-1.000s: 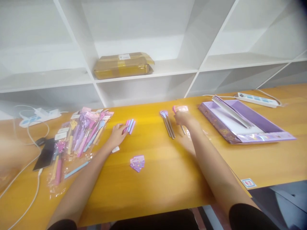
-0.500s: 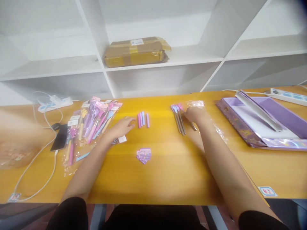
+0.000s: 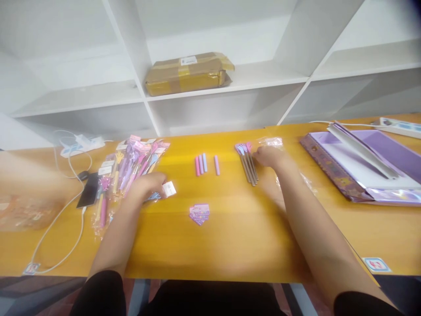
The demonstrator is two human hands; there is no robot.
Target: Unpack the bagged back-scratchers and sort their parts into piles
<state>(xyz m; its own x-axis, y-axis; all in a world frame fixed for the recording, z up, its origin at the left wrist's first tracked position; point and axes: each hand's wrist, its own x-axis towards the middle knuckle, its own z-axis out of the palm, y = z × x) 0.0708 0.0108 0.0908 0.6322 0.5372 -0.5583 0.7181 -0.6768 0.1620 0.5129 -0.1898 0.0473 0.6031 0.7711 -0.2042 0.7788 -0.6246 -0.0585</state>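
Observation:
My left hand is curled over a plastic-bagged back scratcher with a blue hand-shaped head and a white label; its fingers are blurred and partly hidden. Several unwrapped back scratchers with metal shafts and blue, purple and pink heads lie side by side on the right. My right hand, fingers bent, rests against the pink one's edge, over clear plastic wrap. Whatever its fingertips hold is hidden. Between the hands stand out several pink, purple and blue handle sleeves, one set apart. Small purple cards lie nearer me.
More bagged back scratchers are heaped at left, beside a phone on a white cable and a power strip. An open purple box stands right. Behind, a taped carton sits on a white shelf.
My left hand has drawn back from the sleeves to the labelled bagged back scratcher. The pink-headed back scratcher has straightened into line with the others beside my right hand.

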